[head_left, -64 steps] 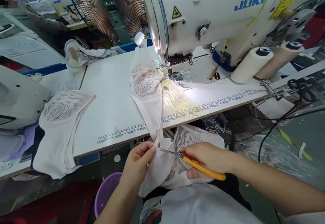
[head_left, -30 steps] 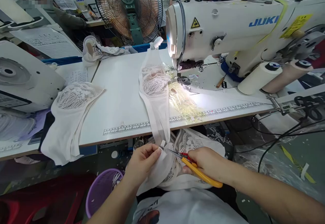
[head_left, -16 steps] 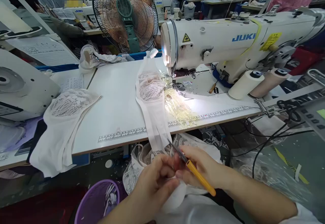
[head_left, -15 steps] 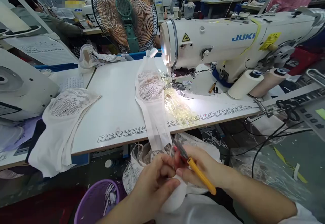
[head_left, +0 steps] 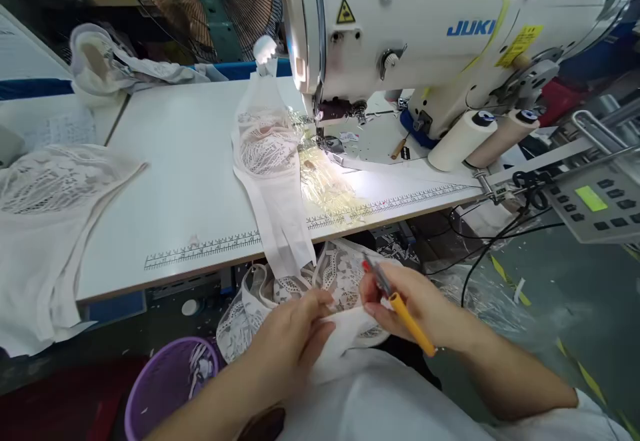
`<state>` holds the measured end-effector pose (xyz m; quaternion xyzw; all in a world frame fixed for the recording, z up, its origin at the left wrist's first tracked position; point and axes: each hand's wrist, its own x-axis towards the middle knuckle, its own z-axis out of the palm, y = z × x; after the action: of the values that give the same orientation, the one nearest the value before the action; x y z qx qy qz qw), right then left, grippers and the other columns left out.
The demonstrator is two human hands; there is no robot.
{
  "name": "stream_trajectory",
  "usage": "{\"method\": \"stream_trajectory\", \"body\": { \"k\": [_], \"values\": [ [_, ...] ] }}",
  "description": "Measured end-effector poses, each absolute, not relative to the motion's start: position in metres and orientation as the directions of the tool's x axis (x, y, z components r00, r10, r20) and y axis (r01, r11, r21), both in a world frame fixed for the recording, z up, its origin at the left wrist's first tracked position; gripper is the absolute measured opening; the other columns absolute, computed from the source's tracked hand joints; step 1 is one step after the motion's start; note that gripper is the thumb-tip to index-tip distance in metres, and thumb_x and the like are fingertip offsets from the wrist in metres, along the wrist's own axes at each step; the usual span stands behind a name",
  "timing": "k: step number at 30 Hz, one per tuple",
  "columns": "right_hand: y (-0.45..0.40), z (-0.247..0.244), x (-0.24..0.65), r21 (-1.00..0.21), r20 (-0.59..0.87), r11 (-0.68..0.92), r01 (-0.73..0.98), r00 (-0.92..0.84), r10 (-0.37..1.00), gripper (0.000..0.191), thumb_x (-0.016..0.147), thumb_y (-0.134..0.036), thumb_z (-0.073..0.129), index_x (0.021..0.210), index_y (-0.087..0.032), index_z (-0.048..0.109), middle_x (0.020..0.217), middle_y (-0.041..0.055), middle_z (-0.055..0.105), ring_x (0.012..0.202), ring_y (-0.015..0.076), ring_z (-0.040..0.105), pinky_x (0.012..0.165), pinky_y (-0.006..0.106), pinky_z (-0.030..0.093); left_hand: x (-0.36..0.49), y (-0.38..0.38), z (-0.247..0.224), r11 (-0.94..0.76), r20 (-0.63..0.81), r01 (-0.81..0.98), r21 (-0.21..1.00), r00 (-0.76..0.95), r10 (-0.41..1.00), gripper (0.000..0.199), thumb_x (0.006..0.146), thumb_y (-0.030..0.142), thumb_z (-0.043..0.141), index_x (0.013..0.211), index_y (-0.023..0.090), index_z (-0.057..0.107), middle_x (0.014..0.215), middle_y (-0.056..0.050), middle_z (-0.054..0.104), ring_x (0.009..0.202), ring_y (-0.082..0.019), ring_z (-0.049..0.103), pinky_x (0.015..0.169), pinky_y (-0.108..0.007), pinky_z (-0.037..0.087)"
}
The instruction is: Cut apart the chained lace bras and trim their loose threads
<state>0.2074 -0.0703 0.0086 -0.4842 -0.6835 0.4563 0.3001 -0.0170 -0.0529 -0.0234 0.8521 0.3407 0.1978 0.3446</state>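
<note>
My left hand [head_left: 287, 337] pinches the edge of a white bra piece [head_left: 345, 326] above my lap. To its right, my right hand [head_left: 417, 297] is closed around a pair of scissors [head_left: 411, 324] with an orange handle, the grey blades pointing up and away from me. Its fingertips are at the right end of the same white piece; whether they also grip it I cannot tell. Under both hands hang lace bra parts [head_left: 337, 274] in white. Another white lace bra [head_left: 267, 151] lies on the sewing table [head_left: 185, 181], its band hanging over the front edge.
A JUKI sewing machine [head_left: 390, 34] stands at the back right, beside thread cones [head_left: 460, 144]. More bra pieces [head_left: 50, 227] drape over the table's left side. A purple bin [head_left: 165, 387] holds scraps below. Behind the table is a fan [head_left: 210, 7]; a control panel [head_left: 600, 194] is at right.
My head view has tilted down and shifted right. My hands have moved apart, the right one drawing away with the scissors, and the white piece now stretches between them.
</note>
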Motion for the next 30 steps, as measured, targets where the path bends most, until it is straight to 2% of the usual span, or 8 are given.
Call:
{"method": "stream_trajectory", "body": {
  "k": [3,6,12,17,19,22,27,30],
  "values": [
    [-0.075,0.007,0.232,-0.865,-0.022,0.11,0.49,-0.255,0.967,0.009,0.078,-0.022,0.052,0.074,-0.02,0.045,0.071,0.0015,0.052,0.06,0.0137,0.046,0.054,0.027,0.04,-0.032,-0.042,-0.025,-0.716,0.153,0.553,0.426,0.736,0.66,0.018,0.086,0.011,0.039,0.099,0.018,0.048,0.08,-0.004,0.068,0.07,-0.021,0.063,0.065,-0.033,0.047],
    [-0.08,0.004,0.254,-0.805,-0.019,0.107,0.583,-0.206,0.978,0.006,0.079,-0.022,0.051,0.077,-0.021,0.045,0.071,0.0009,0.052,0.06,0.0141,0.047,0.053,0.027,0.04,-0.042,-0.035,-0.023,-0.76,0.128,0.574,0.304,0.766,0.63,0.019,0.087,0.01,0.036,0.094,0.016,0.053,0.078,-0.005,0.067,0.069,-0.021,0.063,0.066,-0.034,0.046],
    [-0.074,-0.011,0.265,-0.599,0.038,0.181,0.78,-0.197,0.98,0.009,0.078,-0.021,0.051,0.072,-0.021,0.045,0.064,0.0019,0.053,0.053,0.0166,0.049,0.047,0.029,0.04,-0.04,-0.035,-0.011,-0.722,-0.004,0.581,0.374,0.78,0.626,0.022,0.089,0.016,0.035,0.083,0.018,0.056,0.077,-0.004,0.064,0.07,-0.019,0.059,0.064,-0.031,0.045],
    [-0.061,-0.009,0.228,-0.677,0.22,0.474,0.562,-0.46,0.86,0.025,0.072,-0.011,0.053,0.096,-0.019,0.051,0.101,0.0099,0.061,0.098,0.025,0.057,0.082,0.039,0.047,-0.024,-0.036,-0.002,-0.725,-0.012,0.531,0.439,0.81,0.586,0.022,0.089,0.015,0.034,0.08,0.019,0.054,0.074,-0.002,0.061,0.066,-0.017,0.054,0.061,-0.03,0.039],
    [-0.058,-0.006,0.209,-0.704,0.213,0.537,0.465,-0.583,0.784,0.021,0.068,-0.01,0.053,0.087,-0.018,0.05,0.089,0.0084,0.062,0.085,0.0229,0.059,0.073,0.036,0.049,-0.017,-0.036,-0.001,-0.756,0.021,0.48,0.446,0.839,0.544,0.019,0.086,0.013,0.036,0.079,0.018,0.053,0.072,-0.002,0.06,0.063,-0.017,0.053,0.06,-0.029,0.038],
    [-0.054,-0.005,0.191,-0.707,0.098,0.5,0.5,-0.631,0.77,0.024,0.058,-0.006,0.052,0.07,-0.022,0.037,0.069,0.0028,0.056,0.063,0.0187,0.055,0.055,0.03,0.046,-0.013,-0.036,0.003,-0.797,0.073,0.42,0.434,0.865,0.496,0.016,0.081,0.01,0.039,0.079,0.017,0.053,0.07,-0.001,0.059,0.061,-0.016,0.052,0.06,-0.03,0.036],
    [-0.054,-0.008,0.197,-0.8,0.052,0.416,0.432,-0.641,0.766,0.034,0.051,-0.001,0.043,0.068,-0.024,0.024,0.071,-0.0006,0.055,0.065,0.0147,0.054,0.059,0.026,0.045,-0.03,-0.035,0.015,-0.794,-0.054,0.487,0.364,0.862,0.504,0.022,0.086,0.015,0.036,0.088,0.021,0.058,0.073,0.0,0.062,0.061,-0.017,0.054,0.067,-0.035,0.033],
    [-0.057,-0.009,0.203,-0.809,0.026,0.383,0.446,-0.624,0.781,0.032,0.054,-0.002,0.043,0.067,-0.024,0.024,0.071,-0.0003,0.055,0.066,0.0146,0.053,0.059,0.026,0.044,-0.048,-0.034,0.021,-0.773,-0.032,0.559,0.3,0.816,0.578,0.029,0.09,0.018,0.031,0.089,0.021,0.059,0.077,-0.001,0.064,0.067,-0.019,0.057,0.073,-0.038,0.034]
  ]
}}
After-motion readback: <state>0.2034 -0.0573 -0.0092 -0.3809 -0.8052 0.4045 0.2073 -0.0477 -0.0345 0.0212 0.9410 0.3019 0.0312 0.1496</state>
